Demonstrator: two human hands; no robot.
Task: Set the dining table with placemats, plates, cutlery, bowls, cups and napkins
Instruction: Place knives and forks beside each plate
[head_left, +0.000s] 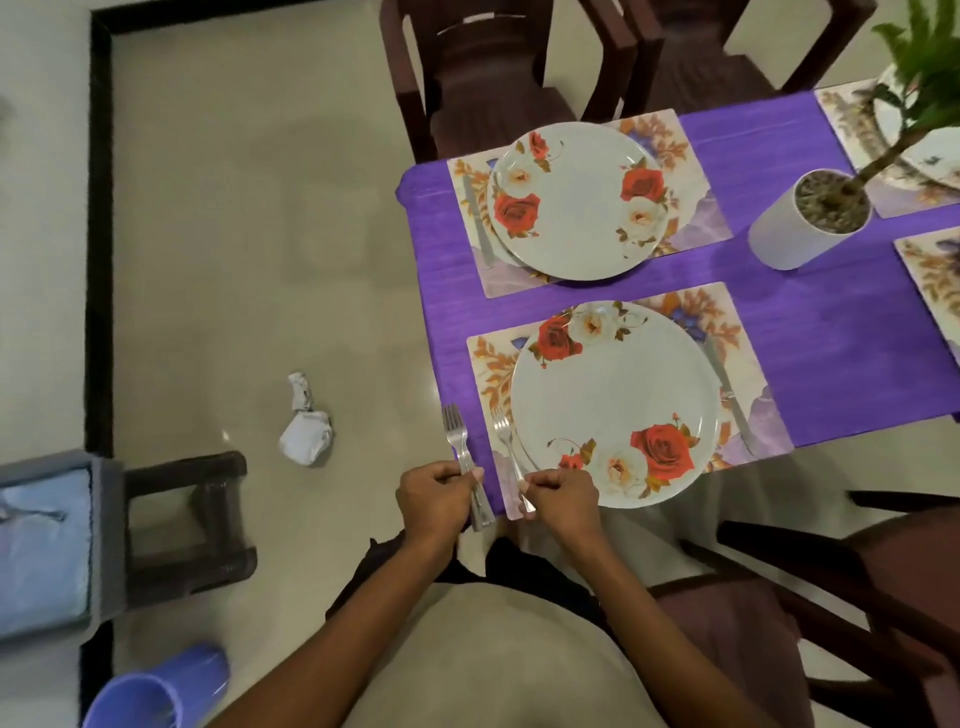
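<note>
While both hands are kept at table's near edge, items listed by size. Purple tablecloth: spread ahead of hands. Near placemat: laid just ahead of right hand, rose-pattern plate set on it, knife placed on mat beyond plate's far side. Far placemat: well ahead, second plate on it, knife beside. Left hand: fingers curled round bundled forks. Right hand: single fork pinched by handle, tines rested against plate's edge.
</note>
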